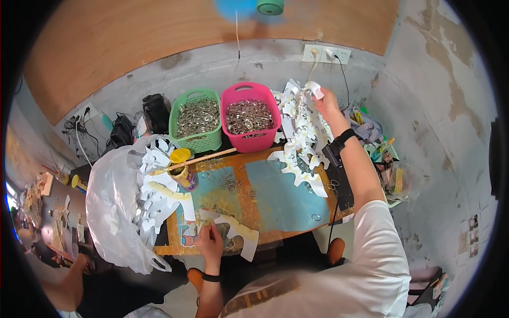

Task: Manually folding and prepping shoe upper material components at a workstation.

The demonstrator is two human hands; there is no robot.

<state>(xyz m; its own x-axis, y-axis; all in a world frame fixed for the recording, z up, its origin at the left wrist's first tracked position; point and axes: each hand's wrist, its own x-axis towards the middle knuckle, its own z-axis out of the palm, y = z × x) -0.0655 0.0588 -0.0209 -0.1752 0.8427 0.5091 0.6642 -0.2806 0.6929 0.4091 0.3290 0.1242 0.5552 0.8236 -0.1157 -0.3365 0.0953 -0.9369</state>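
Observation:
My right hand (328, 107) reaches to the far right and pinches a curled white cut-out piece (314, 87) at the top of a heap of white cut-outs (303, 135). Yellowish smears and metal rings show among that heap. Near the front edge, my left hand (210, 245) is closed, its fingertips at a curved white cut-out strip (245, 237) with yellowish patches; what exactly sits between them is too small to tell. A colourful printed piece (189, 234) lies just left of it. Loose metal rings (229, 181) are scattered on the blue sheet beyond.
A green basket (183, 140) and a pink basket (253, 143) of metal rings stand at the back. A stick (207, 160) lies across an open yellow-topped can (186, 179). A plastic bag (108, 212) and more white cut-outs (154, 196) flank the left; another person's hand (82, 262) is far left.

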